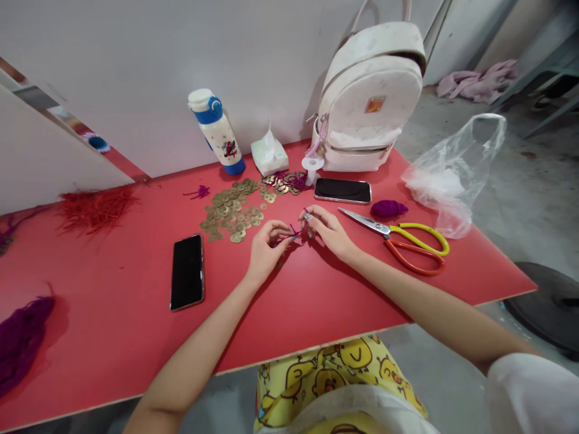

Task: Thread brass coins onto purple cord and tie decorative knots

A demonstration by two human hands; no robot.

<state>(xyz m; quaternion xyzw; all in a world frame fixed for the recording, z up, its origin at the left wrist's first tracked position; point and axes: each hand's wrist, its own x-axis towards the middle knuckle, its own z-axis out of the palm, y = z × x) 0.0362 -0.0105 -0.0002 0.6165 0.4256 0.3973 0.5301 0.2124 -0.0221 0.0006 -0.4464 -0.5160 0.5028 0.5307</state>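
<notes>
A short length of purple yarn (296, 231) runs between my two hands above the red table. My left hand (268, 250) pinches one part of it between thumb and fingers. On the other side, my right hand (329, 231) grips the yarn with its fingertips closed. Whether a coin is tied into the yarn is too small to tell. Just beyond my left hand lies a spread of brass-coloured coins with holes (233, 208). Several more coins lie under purple yarn pieces (294, 179) farther back. Scissors (384, 229) with yellow and red handles rest right of my right hand.
On the red table (122, 325) are two phones (187, 271), a purple yarn ball (388, 208), a white spool (312, 169), tissues (270, 154), a bottle (219, 132) and a white backpack (368, 102). A plastic bag (452, 181) sits at the right edge; red shreds (94, 208) lie left.
</notes>
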